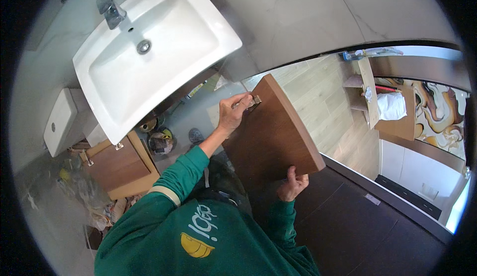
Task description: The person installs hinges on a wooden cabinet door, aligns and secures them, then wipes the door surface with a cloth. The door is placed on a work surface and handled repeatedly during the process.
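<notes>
A brown wooden cabinet door (271, 132) is held tilted in front of my body, its thick edge facing right. My right hand (293, 184) grips its lower edge near the right corner, fingers wrapped around it. Up at the far edge, my left hand (232, 111) is closed in a pinch at a metal cabinet hinge (256, 101) on the panel's face. The fingertips partly cover the hinge. To the left, a second brown door (117, 164) with metal hinges leans by a lighter board.
A white washbasin (218, 25) with a grey faucet (110, 12) stands at the upper left, a toilet tank (62, 119) below it. A bucket (161, 142) holds odds and ends. Past a threshold at right lie plank flooring (318, 102) and an open wooden cabinet (366, 95).
</notes>
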The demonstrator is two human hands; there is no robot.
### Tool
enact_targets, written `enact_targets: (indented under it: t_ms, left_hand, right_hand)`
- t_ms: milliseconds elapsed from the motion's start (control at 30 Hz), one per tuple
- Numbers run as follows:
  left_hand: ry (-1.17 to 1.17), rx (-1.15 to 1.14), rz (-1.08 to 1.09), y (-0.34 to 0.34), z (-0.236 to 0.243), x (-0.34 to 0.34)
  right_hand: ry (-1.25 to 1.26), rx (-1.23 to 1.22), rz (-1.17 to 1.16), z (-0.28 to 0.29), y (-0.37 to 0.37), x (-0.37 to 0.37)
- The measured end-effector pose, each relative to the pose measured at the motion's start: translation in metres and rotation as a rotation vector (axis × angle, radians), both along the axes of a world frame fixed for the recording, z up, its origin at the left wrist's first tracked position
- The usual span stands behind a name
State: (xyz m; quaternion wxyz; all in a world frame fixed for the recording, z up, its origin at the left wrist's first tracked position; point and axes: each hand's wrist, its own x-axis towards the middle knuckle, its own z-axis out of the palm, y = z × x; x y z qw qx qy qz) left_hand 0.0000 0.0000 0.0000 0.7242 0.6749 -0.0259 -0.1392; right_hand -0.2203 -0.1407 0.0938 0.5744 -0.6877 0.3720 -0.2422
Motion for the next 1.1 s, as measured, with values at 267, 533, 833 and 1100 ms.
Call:
enact_targets:
  t_ms: [267, 533, 833, 1100]
  left_hand:
    - [-0.208, -0.185, 0.108, -0.045, 0.063, 0.022]
    - [0.177, -0.396, -0.382, -0.066, 0.045, 0.065]
    - [-0.040, 0.528, -0.866, -0.011, -0.051, -0.085]
    - [0.022, 0.413, -1.097, -0.019, -0.088, -0.085]
  right_hand:
    - [-0.421, -0.103, -0.030, 0.027, -0.053, 0.000]
    - [-0.432, -0.312, -0.057, 0.032, -0.129, -0.026]
    - [-0.572, -0.016, -0.114, 0.014, -0.178, -0.040]
    - [-0.458, 0.033, -0.158, -0.005, -0.209, -0.041]
